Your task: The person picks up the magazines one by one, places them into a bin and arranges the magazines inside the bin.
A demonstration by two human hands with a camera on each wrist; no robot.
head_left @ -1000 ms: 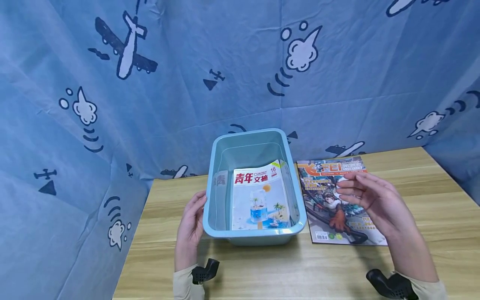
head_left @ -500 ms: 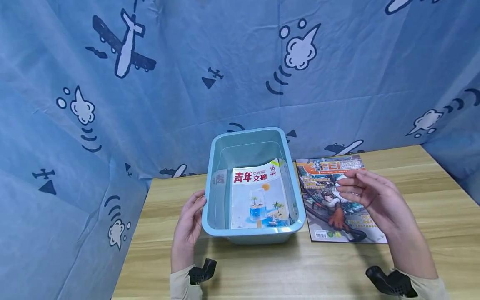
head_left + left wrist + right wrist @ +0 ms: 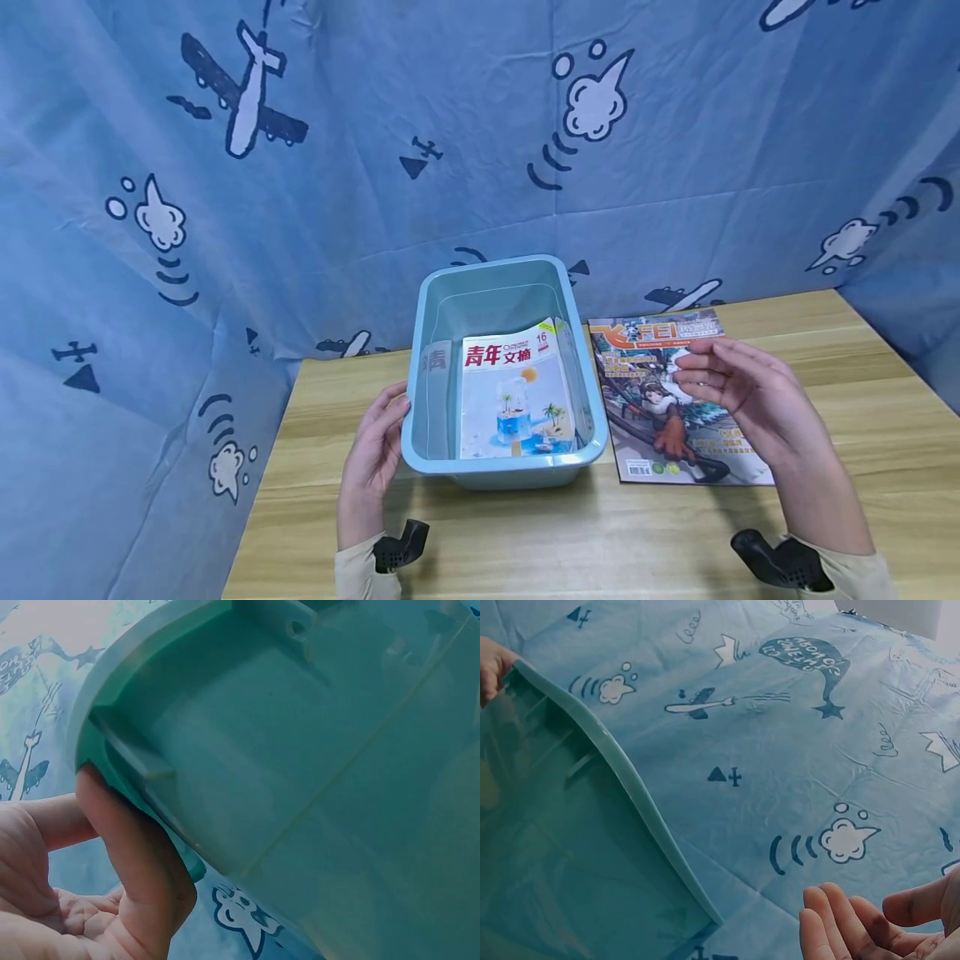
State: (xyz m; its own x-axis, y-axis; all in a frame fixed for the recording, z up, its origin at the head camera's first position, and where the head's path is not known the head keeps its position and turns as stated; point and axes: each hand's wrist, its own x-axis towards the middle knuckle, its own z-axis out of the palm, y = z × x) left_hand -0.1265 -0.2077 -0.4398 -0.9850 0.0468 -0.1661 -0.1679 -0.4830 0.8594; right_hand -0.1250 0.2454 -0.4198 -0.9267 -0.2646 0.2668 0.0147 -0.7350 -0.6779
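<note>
Squinting at the outer magazine (image 3: 660,417) first, face up on the right of the table (image 3: 525,542), and missing much of its right side behind the right hand (image 3: 761,408). Struggling inside the tub (image 3: 498,304), too: spotting the inner magazine (image 3: 510,400) face up on the bottom, with red lettering along its top, but meeting faint, pale patches on both side walls, and can't tell whether from reflection or from more pages. Getting only a murky, cropped corner of the tub in the left wrist view. Cropped again in the right wrist view, at the left edge, with a pale panel (image 3: 907,615) sliced by the top edge and impossible to identify.

Over to the hands now! Holding the tub by its left rim with the left hand (image 3: 372,446), bent fingers tucked under the lip up close; can't follow every fingertip behind that edge. Hovering over the outer magazine with the right hand, thumb well apart from loosely curved fingers, just air between. Finding the tub on the table, between the left hand and the outer magazine, before the blue cloth (image 3: 360,167).
</note>
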